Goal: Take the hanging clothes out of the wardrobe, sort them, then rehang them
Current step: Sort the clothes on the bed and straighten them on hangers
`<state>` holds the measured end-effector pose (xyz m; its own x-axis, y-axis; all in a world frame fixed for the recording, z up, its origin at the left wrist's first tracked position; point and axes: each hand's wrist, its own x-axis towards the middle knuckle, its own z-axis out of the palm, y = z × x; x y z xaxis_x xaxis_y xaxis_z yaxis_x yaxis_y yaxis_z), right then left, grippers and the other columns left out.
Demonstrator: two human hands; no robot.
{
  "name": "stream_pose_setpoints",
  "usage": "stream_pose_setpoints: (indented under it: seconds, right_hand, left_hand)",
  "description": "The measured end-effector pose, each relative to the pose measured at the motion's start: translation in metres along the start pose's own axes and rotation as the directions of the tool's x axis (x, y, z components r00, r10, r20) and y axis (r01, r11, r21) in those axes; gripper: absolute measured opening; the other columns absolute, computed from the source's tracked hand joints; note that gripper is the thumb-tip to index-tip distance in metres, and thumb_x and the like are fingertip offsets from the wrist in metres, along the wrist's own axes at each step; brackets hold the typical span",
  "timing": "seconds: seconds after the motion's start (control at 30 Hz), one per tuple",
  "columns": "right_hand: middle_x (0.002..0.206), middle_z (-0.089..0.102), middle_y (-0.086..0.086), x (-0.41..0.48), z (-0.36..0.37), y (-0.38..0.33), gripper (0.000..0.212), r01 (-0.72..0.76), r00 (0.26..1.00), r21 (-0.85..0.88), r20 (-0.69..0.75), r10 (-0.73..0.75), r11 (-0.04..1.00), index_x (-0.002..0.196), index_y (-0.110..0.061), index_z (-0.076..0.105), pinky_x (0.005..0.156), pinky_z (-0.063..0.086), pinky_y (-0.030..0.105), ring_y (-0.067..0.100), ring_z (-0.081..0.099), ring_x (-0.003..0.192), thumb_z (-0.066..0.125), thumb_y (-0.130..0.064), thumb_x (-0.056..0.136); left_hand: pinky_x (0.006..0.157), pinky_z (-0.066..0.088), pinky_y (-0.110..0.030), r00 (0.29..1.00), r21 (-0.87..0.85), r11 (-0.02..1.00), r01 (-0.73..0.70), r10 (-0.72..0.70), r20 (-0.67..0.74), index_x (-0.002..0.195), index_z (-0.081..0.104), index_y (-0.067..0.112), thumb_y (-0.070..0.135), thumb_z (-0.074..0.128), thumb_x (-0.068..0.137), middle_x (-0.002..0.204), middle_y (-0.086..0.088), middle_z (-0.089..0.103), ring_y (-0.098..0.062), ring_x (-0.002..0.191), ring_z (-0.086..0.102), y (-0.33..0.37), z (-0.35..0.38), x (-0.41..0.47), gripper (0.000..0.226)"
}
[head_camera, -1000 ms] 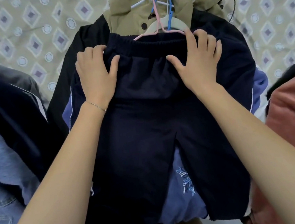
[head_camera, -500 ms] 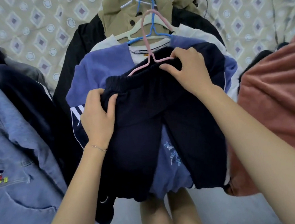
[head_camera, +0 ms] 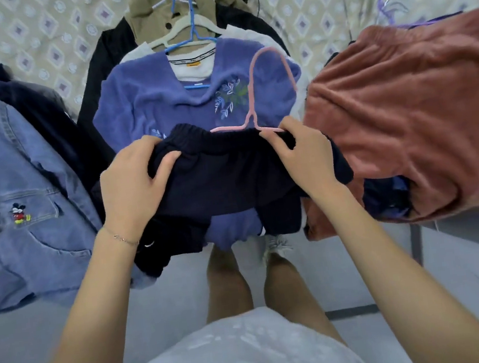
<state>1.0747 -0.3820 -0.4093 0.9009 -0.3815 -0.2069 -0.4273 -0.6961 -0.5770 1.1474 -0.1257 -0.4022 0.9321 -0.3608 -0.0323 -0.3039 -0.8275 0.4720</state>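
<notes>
Behind everything, a beige patterned cloth (head_camera: 37, 40) with diamonds and rings, cut off at the top and both sides. Far left, a large denim jacket (head_camera: 6, 166) running out of frame, with a small Mickey Mouse embroidery (head_camera: 19, 213) near a pocket and a dark navy garment (head_camera: 42, 114) half buried beneath it. Far right, a rust-coloured fleece garment (head_camera: 404, 117), its hanger hidden, something dark blue tucked in its lower folds, too shadowed to name. In the middle, a stack of hung clothes: topmost a blue-purple fleece sweater (head_camera: 149, 108) with leaf embroidery, on a blue hanger (head_camera: 191, 22); under it only edges of a white garment, a black jacket (head_camera: 101, 77) and a khaki piece (head_camera: 144, 13), hooks cropped by the top edge. In front of the sweater, held up clear of the pile, navy shorts (head_camera: 226, 177) with an elastic waistband, legs hanging down and partly hidden behind the forearms. Left hand (head_camera: 131, 187) gripping the waistband's left end, fingers curled over the top and out of sight, thumb pressed on the front. Right hand (head_camera: 304, 156) pinching the waistband's right end together with the bar of a pink hanger (head_camera: 227, 127), whose hook stands up against the sweater; the bar's right part lost under the fingers. On the left wrist, a thin bracelet (head_camera: 121, 239).
</notes>
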Motion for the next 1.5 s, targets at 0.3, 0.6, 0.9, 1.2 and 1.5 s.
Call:
stream_pose_setpoints:
  seconds: [0.3,0.6,0.9,1.2,1.5]
  right_hand:
    - [0.054,0.039,0.0,-0.079,-0.101,0.027,0.045,-0.011,0.999,0.013,0.036,0.011,1.0,0.071,-0.013,0.039,0.059,0.029,0.04,0.029,0.041,0.063,0.058,-0.046,0.094]
    - [0.057,0.036,0.002,-0.159,-0.144,0.045,0.048,-0.028,0.997,0.038,0.079,0.025,0.999,0.069,-0.012,0.034,0.058,0.027,0.039,0.024,0.035,0.062,0.059,-0.045,0.094]
    - [0.056,0.044,0.002,-0.23,-0.141,0.029,0.045,0.037,0.999,-0.031,0.003,-0.037,0.999,0.071,-0.015,0.042,0.059,0.022,0.035,0.027,0.044,0.063,0.059,-0.051,0.092]
    - [0.059,0.046,0.006,-0.288,-0.163,0.033,0.048,0.105,0.994,-0.096,-0.022,-0.108,0.99,0.073,-0.008,0.045,0.058,0.023,0.036,0.028,0.047,0.065,0.058,-0.051,0.093]
    - [0.057,0.044,0.003,-0.294,-0.214,0.094,0.043,0.098,0.994,0.02,-0.051,-0.096,0.995,0.072,-0.012,0.045,0.06,0.036,0.042,0.028,0.048,0.062,0.06,-0.048,0.092]
  left_hand:
    - [0.06,0.043,-0.041,0.996,0.055,0.994,-0.091,0.092,-0.019,0.104,0.059,0.01,0.051,0.038,0.099,0.093,-0.008,0.068,-0.032,0.088,0.063,0.089,-0.012,-0.055,0.047]
    - [0.057,0.045,-0.042,0.999,0.029,0.999,-0.04,0.04,0.002,0.099,0.057,0.012,0.054,0.036,0.098,0.084,-0.003,0.065,-0.029,0.079,0.062,0.136,-0.022,-0.135,0.047]
    - [0.057,0.032,-0.033,1.0,-0.034,0.999,-0.011,0.01,-0.02,0.094,0.055,0.012,0.053,0.039,0.097,0.073,0.003,0.053,-0.024,0.064,0.05,0.129,-0.043,-0.211,0.044]
    - [0.06,0.036,-0.036,0.999,-0.134,0.991,0.026,-0.03,-0.029,0.093,0.058,0.01,0.048,0.041,0.096,0.074,0.007,0.051,-0.013,0.067,0.043,0.153,-0.052,-0.277,0.041]
    - [0.074,0.044,-0.032,0.996,-0.155,0.984,-0.087,0.08,-0.051,0.103,0.062,0.012,0.044,0.047,0.097,0.093,0.001,0.067,-0.02,0.088,0.06,0.221,-0.027,-0.268,0.036]
